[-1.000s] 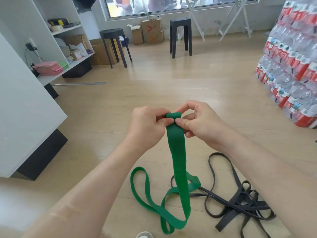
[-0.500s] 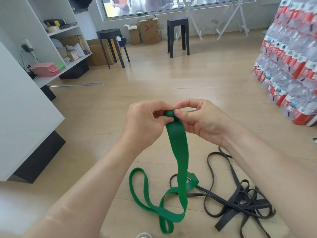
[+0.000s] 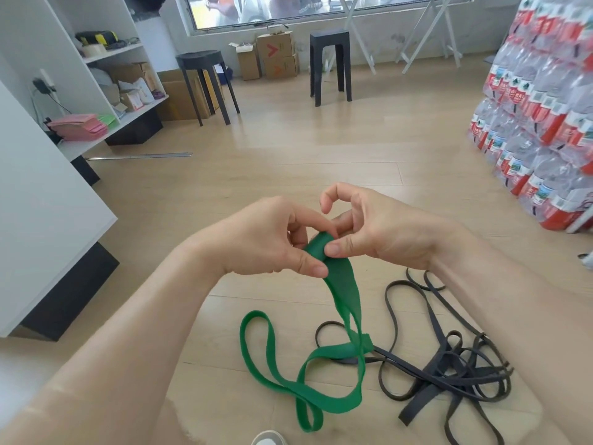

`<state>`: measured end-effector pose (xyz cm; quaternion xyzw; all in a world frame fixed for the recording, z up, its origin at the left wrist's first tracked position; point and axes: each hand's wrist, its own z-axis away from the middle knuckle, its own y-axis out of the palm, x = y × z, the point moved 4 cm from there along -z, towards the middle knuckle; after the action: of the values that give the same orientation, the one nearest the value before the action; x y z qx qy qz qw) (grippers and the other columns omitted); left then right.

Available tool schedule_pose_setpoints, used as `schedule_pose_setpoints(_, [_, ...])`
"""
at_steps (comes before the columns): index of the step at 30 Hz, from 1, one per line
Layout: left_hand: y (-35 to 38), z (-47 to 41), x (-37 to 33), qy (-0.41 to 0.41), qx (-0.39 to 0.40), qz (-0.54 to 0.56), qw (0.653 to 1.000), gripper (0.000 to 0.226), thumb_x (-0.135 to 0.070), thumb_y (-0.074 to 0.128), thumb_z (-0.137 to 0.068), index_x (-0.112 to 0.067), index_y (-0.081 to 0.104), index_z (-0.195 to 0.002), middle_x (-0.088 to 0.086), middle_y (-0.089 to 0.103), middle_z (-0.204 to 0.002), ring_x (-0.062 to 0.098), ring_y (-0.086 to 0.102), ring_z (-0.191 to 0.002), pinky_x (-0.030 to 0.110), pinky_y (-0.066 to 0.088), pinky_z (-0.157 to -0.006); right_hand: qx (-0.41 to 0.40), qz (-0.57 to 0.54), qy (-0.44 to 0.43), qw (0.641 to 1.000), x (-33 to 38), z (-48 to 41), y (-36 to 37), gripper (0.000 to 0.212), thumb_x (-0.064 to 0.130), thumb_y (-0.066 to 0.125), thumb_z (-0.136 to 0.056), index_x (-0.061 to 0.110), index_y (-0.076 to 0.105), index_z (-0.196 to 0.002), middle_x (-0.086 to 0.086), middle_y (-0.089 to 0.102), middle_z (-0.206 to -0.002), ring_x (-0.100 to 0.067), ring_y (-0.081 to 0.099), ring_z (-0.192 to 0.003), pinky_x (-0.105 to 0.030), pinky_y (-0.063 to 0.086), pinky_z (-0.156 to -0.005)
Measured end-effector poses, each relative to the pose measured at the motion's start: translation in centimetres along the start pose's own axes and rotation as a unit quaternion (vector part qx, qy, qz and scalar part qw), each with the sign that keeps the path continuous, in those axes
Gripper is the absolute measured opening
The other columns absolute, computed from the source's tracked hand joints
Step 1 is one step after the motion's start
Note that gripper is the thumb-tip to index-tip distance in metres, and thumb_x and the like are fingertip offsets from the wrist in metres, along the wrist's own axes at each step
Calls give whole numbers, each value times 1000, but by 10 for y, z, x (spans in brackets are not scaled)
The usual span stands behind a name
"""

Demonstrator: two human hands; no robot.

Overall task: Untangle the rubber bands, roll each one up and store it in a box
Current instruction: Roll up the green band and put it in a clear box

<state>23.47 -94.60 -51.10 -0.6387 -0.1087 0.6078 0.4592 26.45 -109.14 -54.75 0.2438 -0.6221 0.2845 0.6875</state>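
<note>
Pinching one green band (image 3: 345, 292): left hand (image 3: 266, 239), right hand (image 3: 382, 229); black bands (image 3: 449, 375) tangled, number unclear.

bare left hand (image 3: 263, 239), right hand (image 3: 385, 232) — pale shoe toe (image 3: 269, 439)

Storeroom: stacked bottled water packs (image 3: 542, 101), cardboard boxes (image 3: 277, 56).

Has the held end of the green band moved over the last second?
Yes. The green band end pinched by the left hand and right hand has dropped nearer the black bands on the floor.
</note>
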Motion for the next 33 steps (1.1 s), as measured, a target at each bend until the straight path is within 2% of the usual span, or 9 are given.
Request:
schedule_pose_setpoints(5, [-1, 1, -2, 26, -68, -112, 991, 32, -25, 82, -71, -31, 71, -101, 7, 57, -64, 5, 42, -51, 25, 41, -55, -10, 59, 100, 993, -5, 2, 1, 24, 13, 69, -87, 11, 66, -111, -3, 68, -81, -11, 51, -66, -18, 26, -47])
schedule_pose_setpoints(7, [3, -1, -4, 30, -70, -171, 982, 23, -28, 79, -74, -32, 70, -94, -2, 51, -55, 8, 41, -52, 27, 39, -55, 17, 84, 115, 990, -4, 4, 2, 20, 22, 66, -89, 12, 73, -104, -2, 70, -85, -16, 48, -75, -18, 22, -48])
schedule_pose_setpoints(12, [5, -6, -6, 50, -105, -261, 958, 19, -28, 76, -75, -30, 60, -84, -10, 46, -51, 7, 44, -54, 24, 33, -53, -44, 50, 69, 995, -8, 1, -1, 36, 36, 73, -73, 14, 76, -101, -8, 72, -94, -17, 62, -84, -21, 47, -69])
schedule_pose_setpoints(16, [1, -7, 7, 29, -82, 1, 996, 44, -16, 86, -65, -29, 66, -101, -2, 51, -64, 6, 49, -59, 23, 44, -61, -28, -23, 17, 999, -7, 1, -4, 37, 18, 75, -75, 4, 66, -108, -14, 74, -98, -19, 70, -87, -27, 53, -78])
schedule_pose_setpoints(19, [1, -3, 8, 48, -6, 204, 978, 53, -10, 80, -62, -20, 68, -112, 25, 66, -94, 33, 65, -87, 29, 55, -76, 12, -134, -23, 991, 0, 2, -1, 32, 2, 68, -79, 11, 51, -105, -13, 72, -88, -19, 68, -74, -25, 54, -68])
schedule_pose_setpoints(23, [-2, -1, 3, 52, -10, 217, 975, 43, -15, 82, -63, -12, 72, -104, 18, 72, -98, 24, 69, -86, 25, 56, -72, 25, -188, -25, 982, -3, 0, 4, 37, 4, 67, -83, 14, 40, -106, -9, 71, -80, -18, 65, -70, -26, 52, -68])
schedule_pose_setpoints(26, [-9, 2, 2, 60, -44, 152, 986, 40, -23, 87, -62, -12, 74, -99, 28, 69, -93, 42, 65, -78, 44, 56, -72, 34, -159, 3, 987, -3, 0, 8, 30, 16, 64, -83, 16, 44, -107, -3, 70, -83, -18, 63, -79, -32, 48, -75])
schedule_pose_setpoints(30, [-15, 3, 4, 46, -89, 147, 984, 32, -23, 80, -58, -16, 76, -89, 17, 72, -75, 16, 55, -55, 20, 46, -47, 48, -82, 32, 995, 2, 3, 12, 37, 21, 68, -81, 21, 46, -111, -5, 68, -103, -24, 65, -97, -35, 52, -79])
schedule_pose_setpoints(33, [-21, 3, 13, 10, -131, 149, 980, 27, -20, 81, -62, -12, 76, -87, 17, 71, -71, 12, 53, -50, 21, 45, -47, -31, 97, -8, 995, 7, 4, 18, 68, 19, 85, -71, 32, 42, -123, -1, 70, -96, -15, 68, -88, -35, 54, -84])
